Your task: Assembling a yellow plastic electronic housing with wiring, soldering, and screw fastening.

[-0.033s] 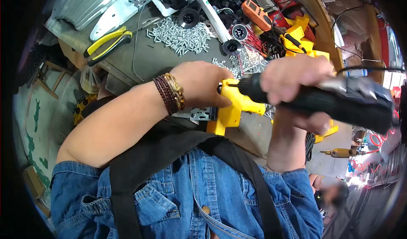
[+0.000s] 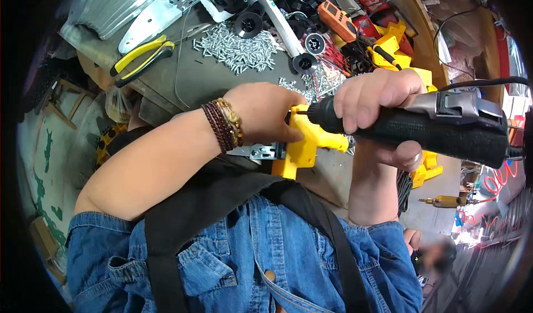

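Note:
A yellow plastic housing (image 2: 302, 149) with a short side arm sits in front of my chest. My left hand (image 2: 264, 110) is closed round its upper left side, with the thumb on its face and the other fingers partly hidden. In my right hand (image 2: 380, 102) lies a black electric screwdriver (image 2: 438, 130), held almost level with fingers over the top and thumb below. Its thin bit points left and meets the top of the housing; the very tip is hard to make out. A metal bracket (image 2: 264, 151) shows beneath my left wrist, against the housing.
Behind my hands lie a heap of screws (image 2: 236, 49), black spools (image 2: 247, 24) and an orange meter (image 2: 337, 21). Yellow-handled pliers (image 2: 141, 57) rest at the left. More yellow parts (image 2: 391, 46) are piled at the right, near a brass-coloured air tool (image 2: 447, 201). A person (image 2: 436, 255) is at lower right.
The screwdriver and my right hand were blurred by motion; they now look steady, with the screwdriver's rear end slightly higher. My left hand and the housing have barely shifted.

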Available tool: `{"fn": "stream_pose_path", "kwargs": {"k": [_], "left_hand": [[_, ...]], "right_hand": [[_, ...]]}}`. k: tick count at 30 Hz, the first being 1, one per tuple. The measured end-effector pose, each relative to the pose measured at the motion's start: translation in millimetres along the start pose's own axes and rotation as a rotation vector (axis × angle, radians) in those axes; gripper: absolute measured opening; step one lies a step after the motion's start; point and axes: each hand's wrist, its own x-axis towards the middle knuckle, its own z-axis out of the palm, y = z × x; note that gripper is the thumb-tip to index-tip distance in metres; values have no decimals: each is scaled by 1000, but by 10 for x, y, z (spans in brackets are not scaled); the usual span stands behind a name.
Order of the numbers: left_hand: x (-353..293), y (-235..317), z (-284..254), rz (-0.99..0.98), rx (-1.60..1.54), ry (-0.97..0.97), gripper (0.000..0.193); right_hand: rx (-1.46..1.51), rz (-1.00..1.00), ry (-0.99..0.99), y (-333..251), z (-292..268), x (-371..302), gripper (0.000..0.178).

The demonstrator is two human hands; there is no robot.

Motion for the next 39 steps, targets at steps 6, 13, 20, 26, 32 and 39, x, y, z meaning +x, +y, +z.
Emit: {"fn": "stream_pose_path", "kwargs": {"k": [6, 13, 20, 26, 32, 39], "left_hand": [[14, -28, -10, 39, 28, 32, 58], [27, -59, -28, 81, 19, 48, 48], [86, -33, -15, 53, 31, 21, 49], [90, -103, 39, 54, -2, 0, 56], [104, -59, 3, 88, 47, -2, 62], [122, -61, -5, 122, 33, -4, 58]], "right_hand": [[128, 10, -15, 52, -71, 52, 67], [171, 51, 68, 223, -68, 56, 61], [151, 155, -53, 105, -83, 95, 73], [195, -34, -244, -160, -429, -38, 59], [147, -64, 95, -91, -301, -232, 74], [180, 20, -33, 51, -323, -245, 64]]}}
